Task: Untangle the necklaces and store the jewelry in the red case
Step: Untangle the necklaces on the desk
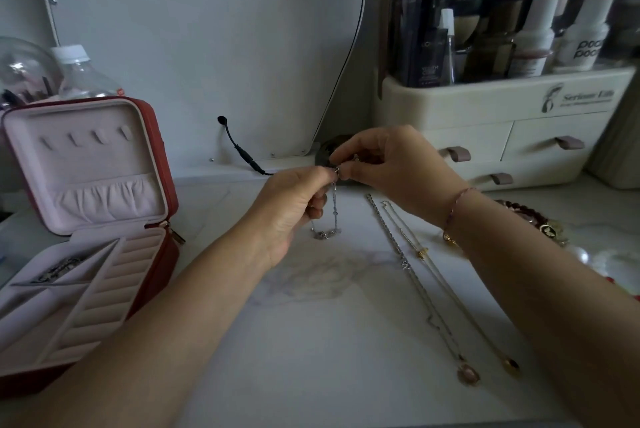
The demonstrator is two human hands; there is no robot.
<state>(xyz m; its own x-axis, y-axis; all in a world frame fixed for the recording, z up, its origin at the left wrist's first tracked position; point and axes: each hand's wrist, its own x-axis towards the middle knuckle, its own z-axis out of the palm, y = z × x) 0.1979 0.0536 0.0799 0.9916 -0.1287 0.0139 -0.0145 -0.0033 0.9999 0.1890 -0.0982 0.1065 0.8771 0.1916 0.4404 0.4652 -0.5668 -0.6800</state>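
Dim and cool, lit softly from the upper right. Blurs over the bottles (pixel 533 36) at the worktop's (pixel 311 341) far right corner; bends wide-angle at the edges.

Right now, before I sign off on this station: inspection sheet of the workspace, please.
Surface: white marbled tabletop, jewelry laid on it.
Job's things: red case open at left, lid upright, a dark chain in one compartment; silver chain hangs from both hands, lower end reaching the tabletop; silver necklace and gold necklace laid straight, side by side, at right; beaded bracelet and pearls at far right.
Clutter: plastic bottle behind the case.
Grips: left hand and right hand each pinch the silver chain's top.
Cables: black cable by the mirror's base.
Surroundings: mirror; cream drawer organizer holding cosmetics.
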